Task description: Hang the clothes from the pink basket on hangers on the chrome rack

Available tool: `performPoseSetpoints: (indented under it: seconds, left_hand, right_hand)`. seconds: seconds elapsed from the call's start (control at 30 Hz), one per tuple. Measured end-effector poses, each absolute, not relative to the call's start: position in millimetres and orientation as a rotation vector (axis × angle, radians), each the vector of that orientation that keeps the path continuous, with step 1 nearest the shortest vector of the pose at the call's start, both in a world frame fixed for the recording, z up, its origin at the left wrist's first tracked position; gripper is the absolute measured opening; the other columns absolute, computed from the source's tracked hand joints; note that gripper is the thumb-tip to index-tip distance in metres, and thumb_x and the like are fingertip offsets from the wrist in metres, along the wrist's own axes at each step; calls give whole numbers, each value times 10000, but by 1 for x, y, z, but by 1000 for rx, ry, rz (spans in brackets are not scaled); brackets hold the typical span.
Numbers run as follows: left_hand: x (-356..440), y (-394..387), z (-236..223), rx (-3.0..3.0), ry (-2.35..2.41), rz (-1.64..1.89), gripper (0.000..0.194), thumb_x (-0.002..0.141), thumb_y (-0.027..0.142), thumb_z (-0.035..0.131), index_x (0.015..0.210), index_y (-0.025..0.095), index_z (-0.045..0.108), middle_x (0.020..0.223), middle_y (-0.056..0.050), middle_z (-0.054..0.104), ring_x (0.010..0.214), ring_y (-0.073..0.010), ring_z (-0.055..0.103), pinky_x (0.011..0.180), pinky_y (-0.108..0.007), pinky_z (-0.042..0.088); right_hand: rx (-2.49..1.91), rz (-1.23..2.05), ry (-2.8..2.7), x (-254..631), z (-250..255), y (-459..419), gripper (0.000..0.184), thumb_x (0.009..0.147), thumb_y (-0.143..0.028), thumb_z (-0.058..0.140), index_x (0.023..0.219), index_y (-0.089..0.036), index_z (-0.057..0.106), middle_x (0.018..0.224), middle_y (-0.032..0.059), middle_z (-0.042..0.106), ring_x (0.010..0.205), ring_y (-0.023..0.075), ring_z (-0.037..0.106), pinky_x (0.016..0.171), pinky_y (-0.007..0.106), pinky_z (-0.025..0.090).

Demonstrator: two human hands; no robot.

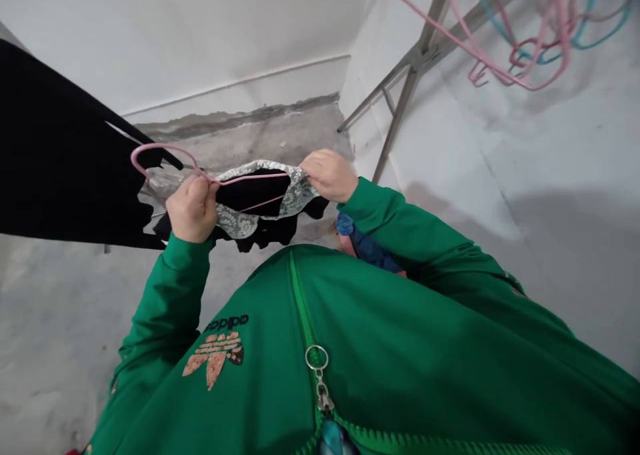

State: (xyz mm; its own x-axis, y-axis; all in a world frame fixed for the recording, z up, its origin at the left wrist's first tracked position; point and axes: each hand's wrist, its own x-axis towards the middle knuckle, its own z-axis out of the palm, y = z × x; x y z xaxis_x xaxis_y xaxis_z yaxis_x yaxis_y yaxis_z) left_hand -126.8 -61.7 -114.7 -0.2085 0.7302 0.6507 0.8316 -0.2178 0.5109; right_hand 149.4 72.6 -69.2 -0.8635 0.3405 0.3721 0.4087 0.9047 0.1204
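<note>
Hanger point(250, 178): pink coated wire, smooth, slight gloss. Black garment point(253, 192): matt cloth, pale lace trim point(297, 188). Track jacket point(380, 335): green synthetic, soft sheen; zip ring point(317, 358) bright metal. Rack frame point(400, 88) right of hanger: dull grey metal. Floor point(270, 135): rough concrete.

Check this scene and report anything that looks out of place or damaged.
The pink and blue wire hangers at upper right look odd: they hang in a tangle, looped over one another beside the metal rack. Also, the foot of the wall shows a rough, patchy grey strip, like unfinished or damaged plaster.
</note>
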Motion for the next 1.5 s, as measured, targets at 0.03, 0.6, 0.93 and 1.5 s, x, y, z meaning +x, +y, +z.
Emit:
performPoseSetpoints:
  seconds: [0.03,0.6,0.93,1.5]
  left_hand:
    - [-127,-60,-116,-1907,-1906,-1405,290,915,398,374,815,210,571,883,-104,628,925,-254,621,860,-394,474]
    - [-181,-46,-174,-2306,-1974,-2098,474,691,586,647,889,156,664,871,-80,686,840,-220,626,773,-314,501]
    - [-181,-30,-160,-1668,-2004,-2611,204,792,392,575,772,189,569,654,-3,582,648,-132,582,628,-255,490]
    - [-245,-53,-121,-2005,-1910,-1653,148,805,299,615,806,164,675,874,7,635,743,-115,541,673,-278,505]
  right_hand:
    - [-562,-324,-2708,145,-69,68,364,945,-309,312,1000,-163,641,922,118,665,908,242,590,785,396,463]
    - [-599,-442,-2473,171,6,67,284,899,-312,426,922,-256,703,868,40,726,829,212,690,708,344,542]
    - [-632,-333,-2417,184,8,62,278,902,-324,439,925,-280,713,880,55,730,830,238,695,717,383,555]
    - [-581,-187,-2349,181,25,65,305,915,-406,497,812,-198,695,733,45,683,681,166,641,634,298,491]
